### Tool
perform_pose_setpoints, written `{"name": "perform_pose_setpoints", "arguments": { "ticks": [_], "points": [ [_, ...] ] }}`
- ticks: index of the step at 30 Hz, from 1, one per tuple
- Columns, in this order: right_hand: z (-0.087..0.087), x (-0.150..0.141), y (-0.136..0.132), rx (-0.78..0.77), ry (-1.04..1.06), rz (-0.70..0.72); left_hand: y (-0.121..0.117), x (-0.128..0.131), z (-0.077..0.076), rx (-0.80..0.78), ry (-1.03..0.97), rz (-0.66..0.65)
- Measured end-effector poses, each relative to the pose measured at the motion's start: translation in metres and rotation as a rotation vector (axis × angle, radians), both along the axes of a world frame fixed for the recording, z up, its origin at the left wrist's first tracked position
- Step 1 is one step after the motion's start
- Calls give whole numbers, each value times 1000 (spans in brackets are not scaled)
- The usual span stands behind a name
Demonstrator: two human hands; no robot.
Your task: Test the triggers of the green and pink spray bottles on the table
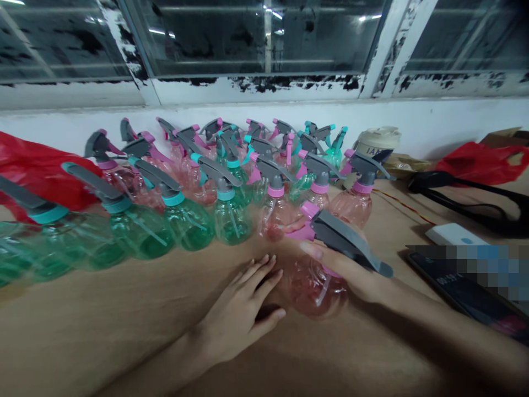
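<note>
A clear pink spray bottle [316, 292] with a grey and pink trigger head stands tilted in front of me. My right hand [351, 270] wraps round its neck, thumb and fingers just under the spray head. To its left, my left hand [248, 309] lies with fingers spread on the wooden table [124, 325], holding nothing and apart from the bottle. Beyond the hands, a row of spray bottles runs across, green ones [190, 223] with teal collars on the left and pink ones [275, 215] with pink collars on the right.
Several more spray bottles crowd behind, up to the white wall. Red plastic bags lie at left [45, 171] and right [481, 162]. A paper cup [378, 140], a black strap [471, 193], a white box [454, 234] and a phone [450, 286] sit along the right side.
</note>
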State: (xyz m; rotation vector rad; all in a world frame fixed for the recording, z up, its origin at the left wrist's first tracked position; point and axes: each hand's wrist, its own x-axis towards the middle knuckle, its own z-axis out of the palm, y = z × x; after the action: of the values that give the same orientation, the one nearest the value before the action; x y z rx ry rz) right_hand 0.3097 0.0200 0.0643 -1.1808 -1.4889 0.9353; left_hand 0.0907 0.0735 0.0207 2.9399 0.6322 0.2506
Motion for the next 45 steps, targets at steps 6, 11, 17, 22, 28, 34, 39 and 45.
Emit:
{"name": "perform_pose_setpoints", "arguments": {
  "ticks": [6, 11, 17, 22, 28, 34, 39, 45],
  "points": [
    [15, -6, 0, 70, -55, -32, 0, -1, -2, 24, -11, -10],
    [32, -10, -1, 211, -148, -178, 0, -1, 0, 13, -9, 1],
    [22, -9, -3, 140, -80, -137, 0, -1, -1, 13, -24, -8],
    [6, -4, -1, 67, -30, -85, 0, -1, -3, 12, -28, -7],
    [7, -5, -1, -11, 26, -3, 0, -1, -2, 7, -16, -3],
    [12, -6, -2, 20, -16, -36, 0, -1, -2, -16, -41, 0],
    [11, -6, 0, 52, -28, -38, 1, 0, -3, 4, -30, -8],
    [7, -3, -2, 2, -11, 6, 0, -2, -3, -3, -43, -8]
  ]
}}
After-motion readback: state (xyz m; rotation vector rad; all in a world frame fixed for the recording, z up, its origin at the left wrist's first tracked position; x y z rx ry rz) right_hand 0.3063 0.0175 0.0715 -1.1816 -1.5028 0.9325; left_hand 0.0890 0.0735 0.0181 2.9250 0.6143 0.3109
